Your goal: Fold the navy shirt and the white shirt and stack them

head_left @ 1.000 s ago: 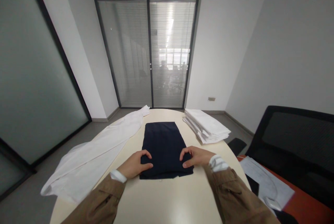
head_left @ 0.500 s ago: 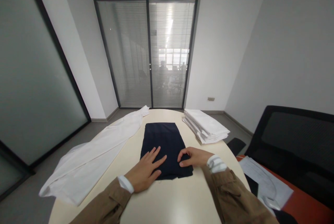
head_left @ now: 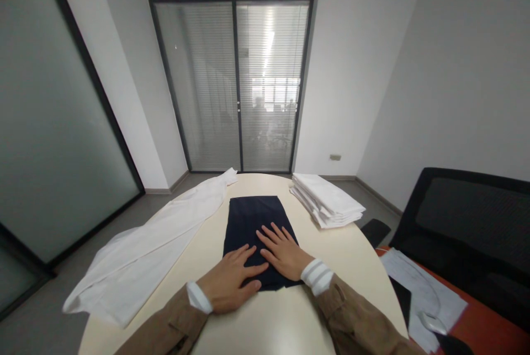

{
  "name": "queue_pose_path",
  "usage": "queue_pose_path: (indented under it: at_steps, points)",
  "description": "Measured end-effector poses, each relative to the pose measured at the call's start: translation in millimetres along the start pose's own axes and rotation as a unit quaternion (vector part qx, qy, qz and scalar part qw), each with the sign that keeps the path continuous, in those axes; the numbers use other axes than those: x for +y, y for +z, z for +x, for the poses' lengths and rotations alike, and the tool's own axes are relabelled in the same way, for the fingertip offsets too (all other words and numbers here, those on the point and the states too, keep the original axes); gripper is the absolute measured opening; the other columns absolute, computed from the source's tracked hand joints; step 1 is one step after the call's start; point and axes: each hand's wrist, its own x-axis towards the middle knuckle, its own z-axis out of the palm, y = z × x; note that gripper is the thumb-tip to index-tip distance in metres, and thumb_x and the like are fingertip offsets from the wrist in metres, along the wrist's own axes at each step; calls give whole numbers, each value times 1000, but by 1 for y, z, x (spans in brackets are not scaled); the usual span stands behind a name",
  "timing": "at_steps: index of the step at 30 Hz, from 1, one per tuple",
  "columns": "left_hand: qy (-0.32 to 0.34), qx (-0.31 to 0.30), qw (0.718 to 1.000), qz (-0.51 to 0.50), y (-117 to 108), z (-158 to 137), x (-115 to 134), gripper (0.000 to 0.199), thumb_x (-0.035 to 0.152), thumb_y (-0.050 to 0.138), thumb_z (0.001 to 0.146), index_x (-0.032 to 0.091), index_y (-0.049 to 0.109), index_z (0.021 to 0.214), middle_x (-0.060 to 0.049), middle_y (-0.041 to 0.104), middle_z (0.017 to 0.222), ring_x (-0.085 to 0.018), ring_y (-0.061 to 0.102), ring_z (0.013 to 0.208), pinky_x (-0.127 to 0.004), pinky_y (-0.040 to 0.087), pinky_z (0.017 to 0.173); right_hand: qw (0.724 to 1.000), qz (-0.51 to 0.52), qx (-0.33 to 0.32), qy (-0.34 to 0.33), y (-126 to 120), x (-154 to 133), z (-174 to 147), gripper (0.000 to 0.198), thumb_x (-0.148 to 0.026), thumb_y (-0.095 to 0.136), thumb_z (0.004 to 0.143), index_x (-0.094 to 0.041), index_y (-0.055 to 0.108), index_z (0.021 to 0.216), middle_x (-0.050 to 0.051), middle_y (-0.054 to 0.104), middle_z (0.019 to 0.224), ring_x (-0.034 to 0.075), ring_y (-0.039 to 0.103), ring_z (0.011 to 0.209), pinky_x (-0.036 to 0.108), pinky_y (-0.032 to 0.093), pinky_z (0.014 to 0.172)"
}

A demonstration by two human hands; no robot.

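A dark navy cloth [head_left: 252, 217], folded into a rough rectangle, lies flat on the pale round table [head_left: 314, 305] in front of me. On its near left part rests my left hand [head_left: 232, 280], fingers spread and thumb by the near edge. My right hand [head_left: 284, 253] lies flat across the right side of the same cloth, its fingers outstretched and pointing up and left. Neither hand grips anything. What kind of garment the cloth is cannot be made out.
Along the table's left edge a long white garment [head_left: 157, 250] lies stretched out, partly hanging over. A stack of folded white cloths [head_left: 327, 200] sits at the right. Beyond are a black mesh chair [head_left: 467, 244], papers [head_left: 418, 283] and a white mouse [head_left: 433, 322].
My right hand has moved left from the cloth's right edge and gone from curled fingers to flat. My left hand has shifted slightly nearer to me, still spread on the cloth.
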Motion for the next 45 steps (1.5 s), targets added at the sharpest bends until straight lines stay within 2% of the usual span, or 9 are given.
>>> queue_pose_path:
  at_steps: [3,7,11,15,20,24,32,41,45]
  points:
    - [-6,63,998,-12,-9,3,8,43,43,33,101,25,71,112,-11,67,119,-27,57,117,-42,42,101,998,11,-62,14,6,2,-3,63,-60,33,96,-34,26,153,6,21,162,33,10,149,60,9,117]
    - [-82,141,986,-16,-11,11,5,48,42,28,102,21,70,89,-7,70,80,-22,66,80,-34,49,80,995,1,-98,-10,-7,-8,-8,77,-74,53,80,-37,40,147,12,33,155,40,26,142,62,22,111]
    - [-78,233,969,10,2,20,-13,37,39,37,99,22,64,119,-10,64,123,-25,58,116,-38,45,99,994,-34,-99,-30,-17,-23,-13,87,-79,65,63,-37,53,138,14,51,128,39,47,117,58,40,94]
    - [-95,192,974,70,25,25,-32,58,46,44,95,25,38,149,-11,23,161,-34,18,147,-55,26,115,993,-23,-100,-53,-20,-26,-13,80,-76,69,61,-36,61,130,10,57,114,33,52,105,49,44,88]
    - [-122,107,981,102,36,21,-34,64,56,40,95,30,29,153,-13,16,162,-38,9,148,-62,20,114,997,59,-41,-19,-22,-17,0,41,-56,55,89,-22,70,104,4,67,82,18,61,76,30,47,75]
    - [-126,83,983,103,34,15,-25,66,57,42,93,28,31,152,-13,21,161,-40,13,147,-62,22,112,995,18,81,-54,-15,-5,12,41,-49,49,94,-24,62,124,10,62,127,25,54,120,41,39,103]
    - [-117,193,968,112,21,36,-45,52,48,38,97,26,46,144,-11,39,154,-31,32,142,-51,27,114,1000,-16,-5,-12,12,16,19,66,-65,44,91,-35,36,149,5,23,161,33,16,148,57,12,118]
    - [-300,212,922,119,27,52,-90,58,46,35,96,15,45,144,-16,38,153,-39,28,143,-59,23,113,994,-26,84,72,5,22,28,58,-62,44,92,-26,55,136,11,56,135,29,47,126,47,32,106]
    - [-245,260,923,143,16,55,-84,59,29,47,89,9,43,144,-18,28,158,-35,21,147,-50,23,116,982,-44,131,129,0,32,38,42,-52,46,94,-21,69,110,10,66,110,26,55,110,44,36,98]
